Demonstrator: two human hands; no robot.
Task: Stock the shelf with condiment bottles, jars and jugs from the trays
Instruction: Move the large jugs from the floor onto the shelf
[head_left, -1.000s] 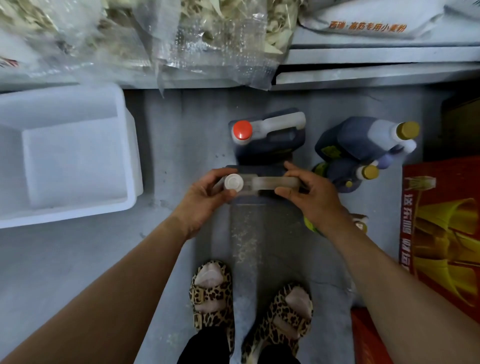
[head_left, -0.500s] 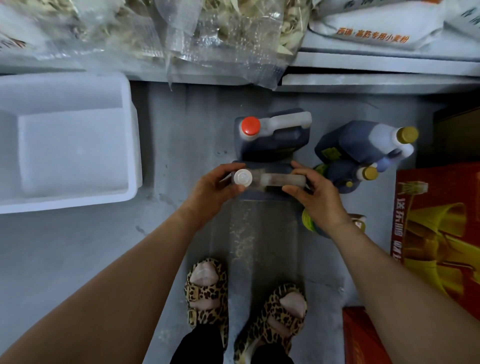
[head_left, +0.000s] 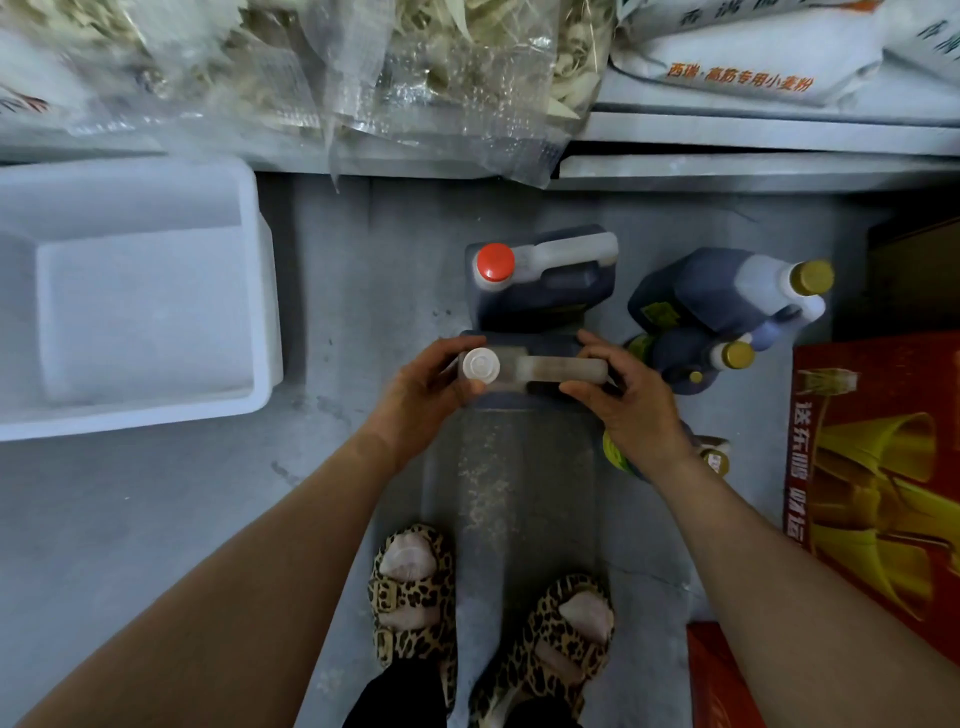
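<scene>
Both hands hold the white-capped jug (head_left: 524, 400) just before the red-capped jug (head_left: 540, 280): left hand (head_left: 426, 395) curled at the cap, right hand (head_left: 628, 400) pinching the handle; advise lifting level.

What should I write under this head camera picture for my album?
Both hands, left and right, grip a white-capped jug beside a red-capped jug.

arms: bare, no sleeves | trousers (head_left: 400, 701): black | sandals (head_left: 413, 592): leopard-print, buckled, open-toe
</scene>
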